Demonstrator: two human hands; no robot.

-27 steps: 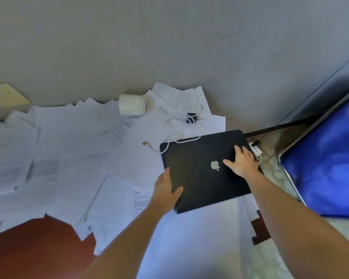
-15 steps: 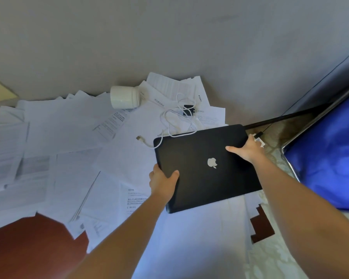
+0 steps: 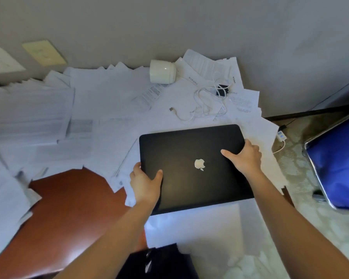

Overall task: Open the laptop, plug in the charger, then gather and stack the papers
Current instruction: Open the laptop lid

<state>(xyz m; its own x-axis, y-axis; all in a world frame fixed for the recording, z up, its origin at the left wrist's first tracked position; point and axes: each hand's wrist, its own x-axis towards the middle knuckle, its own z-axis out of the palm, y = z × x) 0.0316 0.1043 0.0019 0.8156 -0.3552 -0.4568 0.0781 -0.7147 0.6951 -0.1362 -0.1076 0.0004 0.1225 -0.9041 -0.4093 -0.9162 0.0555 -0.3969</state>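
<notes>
The left hand point(image 3: 144, 180) grips the closed MacBook point(image 3: 189, 156) at its eight-o'clock edge and the right hand point(image 3: 244, 156) at three o'clock, over scattered papers point(image 3: 101, 109); best set it flat, then steady the base while raising the lid.

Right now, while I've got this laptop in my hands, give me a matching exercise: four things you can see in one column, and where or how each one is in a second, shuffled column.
Things:
1. laptop
2. white jar
3. charger cable
4. yellowish wall plate

Places or states:
A. lying in loose loops on the papers, connector end free
B. closed, gripped at its edges by the left hand and right hand
C. fixed on the wall, far left
D. at the papers' far edge, close to the wall

Pairs: 1-B, 2-D, 3-A, 4-C
</notes>
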